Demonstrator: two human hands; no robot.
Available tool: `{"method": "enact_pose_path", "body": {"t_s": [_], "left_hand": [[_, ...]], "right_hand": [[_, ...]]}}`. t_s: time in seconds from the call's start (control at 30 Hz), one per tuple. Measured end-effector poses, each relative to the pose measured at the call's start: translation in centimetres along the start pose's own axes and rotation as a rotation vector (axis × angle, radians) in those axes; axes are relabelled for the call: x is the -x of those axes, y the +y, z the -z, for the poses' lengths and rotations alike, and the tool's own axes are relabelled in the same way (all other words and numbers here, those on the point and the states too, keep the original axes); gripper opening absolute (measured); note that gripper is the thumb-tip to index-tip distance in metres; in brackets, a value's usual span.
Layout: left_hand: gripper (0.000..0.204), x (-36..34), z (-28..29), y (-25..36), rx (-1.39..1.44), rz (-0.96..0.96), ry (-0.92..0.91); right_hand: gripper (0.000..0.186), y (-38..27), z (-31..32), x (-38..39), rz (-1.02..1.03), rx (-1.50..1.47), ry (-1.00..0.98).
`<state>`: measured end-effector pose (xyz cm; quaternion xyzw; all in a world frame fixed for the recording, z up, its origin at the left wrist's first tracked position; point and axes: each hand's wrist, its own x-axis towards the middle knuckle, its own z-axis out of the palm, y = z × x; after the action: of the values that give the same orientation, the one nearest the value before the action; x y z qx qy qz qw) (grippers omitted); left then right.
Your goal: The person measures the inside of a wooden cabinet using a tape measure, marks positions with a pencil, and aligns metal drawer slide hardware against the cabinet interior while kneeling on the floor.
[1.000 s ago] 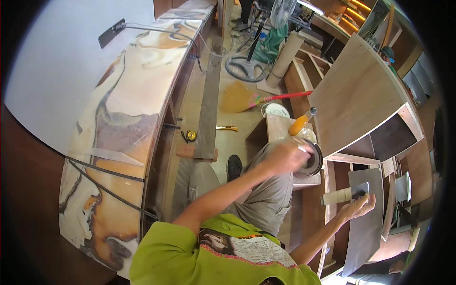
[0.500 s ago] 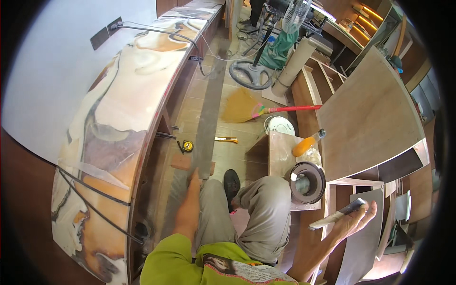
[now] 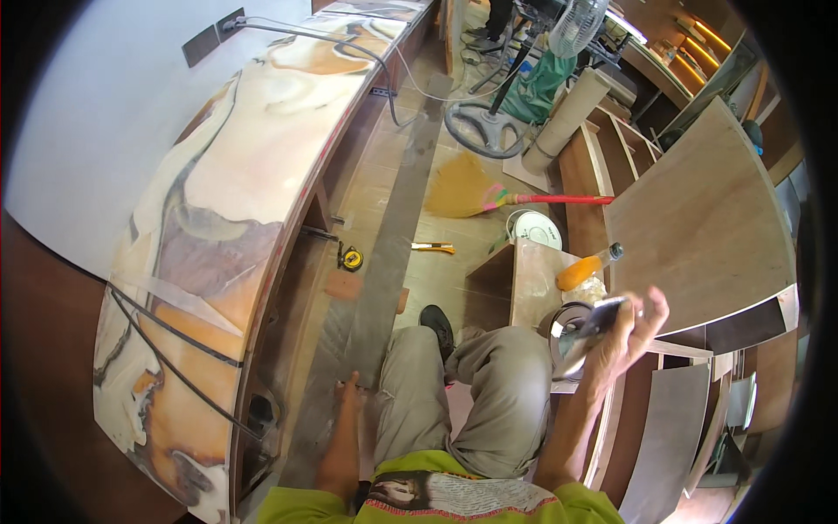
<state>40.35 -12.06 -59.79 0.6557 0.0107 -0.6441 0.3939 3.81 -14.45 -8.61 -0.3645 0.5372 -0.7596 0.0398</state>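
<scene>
Bright; strip lights (image 3: 713, 37) glow; right hand (image 3: 621, 339) slightly blurred; edges bent, black.

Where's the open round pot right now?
In the head view, the open round pot sits right of centre on the wooden stand, beside the right knee, just below the orange bottle; the flat tool in the right hand partly covers it.

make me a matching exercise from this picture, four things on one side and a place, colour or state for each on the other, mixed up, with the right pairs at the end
Column one
1. right hand
2. left hand
3. broom
4. bottle

Column two
A. mostly orange
B. over a grey panel
C. has a long red handle
D. holding a flat tool

Right pairs: 1-D, 2-B, 3-C, 4-A
</scene>
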Motion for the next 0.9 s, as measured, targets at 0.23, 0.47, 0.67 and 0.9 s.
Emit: {"method": "enact_pose_path", "body": {"t_s": [0.23,0.47,0.67,0.9], "left_hand": [[0.071,2.0,0.7,-5.1,-0.207,-0.144,0.187],[0.08,1.4,-1.4,-2.5,-0.545,-0.09,0.139],[0.07,0.4,0.4,-0.7,-0.585,-0.181,0.13],[0.062,2.0,2.4,-0.2,-0.492,-0.147,0.147]], "right_hand": [[0.038,-1.6,-7.5,-3.0,0.092,-0.118,-0.287],[0.038,2.5,-9.8,-1.1,-0.135,-0.19,-0.499],[0.037,3.8,-11.4,-1.5,-0.252,-0.258,-0.527],[0.037,2.5,-12.3,-0.5,-0.311,-0.341,-0.578]]}}
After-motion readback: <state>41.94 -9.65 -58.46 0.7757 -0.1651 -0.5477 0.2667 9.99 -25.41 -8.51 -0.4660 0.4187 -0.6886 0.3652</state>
